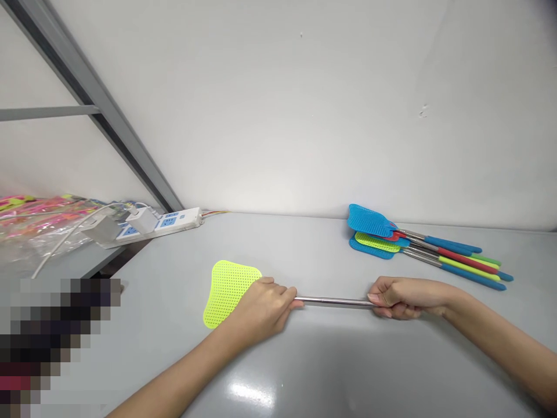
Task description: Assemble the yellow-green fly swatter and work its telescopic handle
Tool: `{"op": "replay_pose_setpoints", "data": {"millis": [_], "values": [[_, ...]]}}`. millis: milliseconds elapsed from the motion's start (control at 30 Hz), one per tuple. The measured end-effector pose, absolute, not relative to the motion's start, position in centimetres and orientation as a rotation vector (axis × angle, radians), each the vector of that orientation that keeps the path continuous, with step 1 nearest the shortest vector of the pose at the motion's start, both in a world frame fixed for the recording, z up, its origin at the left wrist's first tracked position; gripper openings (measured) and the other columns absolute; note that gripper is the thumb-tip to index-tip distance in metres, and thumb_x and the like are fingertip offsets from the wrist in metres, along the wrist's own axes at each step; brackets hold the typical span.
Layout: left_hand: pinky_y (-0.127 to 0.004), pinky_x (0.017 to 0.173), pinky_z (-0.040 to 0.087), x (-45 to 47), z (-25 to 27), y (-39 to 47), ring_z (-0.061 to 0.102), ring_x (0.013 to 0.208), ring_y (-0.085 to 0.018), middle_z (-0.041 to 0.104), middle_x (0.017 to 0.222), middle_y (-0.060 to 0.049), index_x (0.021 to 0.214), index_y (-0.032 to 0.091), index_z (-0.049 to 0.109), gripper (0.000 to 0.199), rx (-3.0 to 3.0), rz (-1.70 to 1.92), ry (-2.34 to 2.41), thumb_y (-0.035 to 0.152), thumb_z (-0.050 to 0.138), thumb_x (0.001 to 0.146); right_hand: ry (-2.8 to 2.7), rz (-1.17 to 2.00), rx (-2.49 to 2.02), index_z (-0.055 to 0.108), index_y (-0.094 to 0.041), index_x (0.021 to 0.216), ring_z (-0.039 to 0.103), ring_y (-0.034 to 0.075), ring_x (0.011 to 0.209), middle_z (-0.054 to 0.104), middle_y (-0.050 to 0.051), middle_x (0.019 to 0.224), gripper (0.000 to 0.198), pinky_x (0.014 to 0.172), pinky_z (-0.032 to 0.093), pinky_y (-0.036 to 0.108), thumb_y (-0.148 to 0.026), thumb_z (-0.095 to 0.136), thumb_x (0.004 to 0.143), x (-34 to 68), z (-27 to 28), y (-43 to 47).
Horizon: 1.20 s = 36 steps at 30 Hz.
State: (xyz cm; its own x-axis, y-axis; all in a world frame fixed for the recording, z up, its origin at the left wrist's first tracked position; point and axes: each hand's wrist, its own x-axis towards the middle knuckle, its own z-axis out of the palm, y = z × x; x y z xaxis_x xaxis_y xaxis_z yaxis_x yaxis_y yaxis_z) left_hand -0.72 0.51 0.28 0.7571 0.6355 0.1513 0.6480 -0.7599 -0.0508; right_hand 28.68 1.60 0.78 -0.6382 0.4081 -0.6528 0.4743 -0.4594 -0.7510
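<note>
A fly swatter [228, 289] with a yellow-green perforated head lies across the middle of the view, its metal rod running to the right. My left hand [267, 305] is closed round the rod close to the head and covers part of it. Further right, my right hand [395, 297] grips the other end, hiding the handle. Between the two hands a stretch of bare metal rod shows, with a joint line in it.
Several fly swatters [372, 220] in blue, yellow-green and red are piled at the back right by the wall. A white power strip [183, 219] with plugged-in adapters lies at the back left, near plastic-bagged colourful items [47, 217]. A grey metal frame [117, 128] rises there.
</note>
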Motion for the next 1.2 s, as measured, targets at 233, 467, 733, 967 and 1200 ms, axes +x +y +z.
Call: {"op": "replay_pose_setpoints", "data": {"millis": [233,467,733,967,1200], "values": [[-0.027,0.05,0.03,-0.4,0.3,0.0,0.048,0.044,-0.013,0.054,0.05,0.0,0.062,0.017,0.043,0.036,-2.808,-0.178,-1.008,0.03,0.027,0.091,1.551,-2.325,1.313,0.041,-0.016,0.057,0.011,0.003,0.034,0.021,-0.01,0.041,0.03,0.03,0.006,0.016,-0.038,0.046,0.078,27.9,0.8,0.8],[-0.027,0.05,0.03,-0.1,0.2,-0.4,0.047,0.042,-0.012,0.054,0.049,0.001,0.062,0.017,0.043,0.037,-2.833,-0.175,-0.946,0.032,0.027,0.091,1.418,-2.337,1.364,0.043,-0.016,0.059,0.012,0.003,0.034,0.021,-0.01,0.041,0.028,0.029,0.006,0.015,-0.038,0.046,0.076,26.6,0.8,0.2],[-0.027,0.051,0.031,0.1,0.6,-0.6,0.046,0.041,-0.011,0.054,0.048,0.001,0.062,0.017,0.042,0.038,-2.874,-0.144,-0.977,0.033,0.025,0.091,1.472,-2.339,1.355,0.046,-0.015,0.06,0.012,0.003,0.035,0.022,-0.009,0.041,0.027,0.03,0.006,0.016,-0.037,0.045,0.076,26.3,0.8,0.1],[-0.027,0.055,0.032,-0.2,1.4,0.6,0.047,0.046,-0.012,0.055,0.052,0.001,0.064,0.017,0.043,0.037,-2.954,-0.116,-1.093,0.036,0.026,0.09,1.87,-2.222,1.344,0.057,-0.012,0.073,0.023,0.004,0.038,0.035,-0.006,0.045,0.038,0.037,0.018,0.017,-0.046,0.041,0.081,26.3,1.8,0.4],[-0.029,0.063,0.033,-0.8,2.1,1.5,0.046,0.053,-0.013,0.055,0.056,0.001,0.066,0.018,0.049,0.037,-3.054,-0.181,-1.171,0.036,0.027,0.09,2.055,-1.912,1.357,0.058,-0.015,0.081,0.032,0.005,0.044,0.047,-0.002,0.058,0.038,0.042,0.024,0.018,-0.051,0.046,0.078,27.7,2.5,1.4]]}}
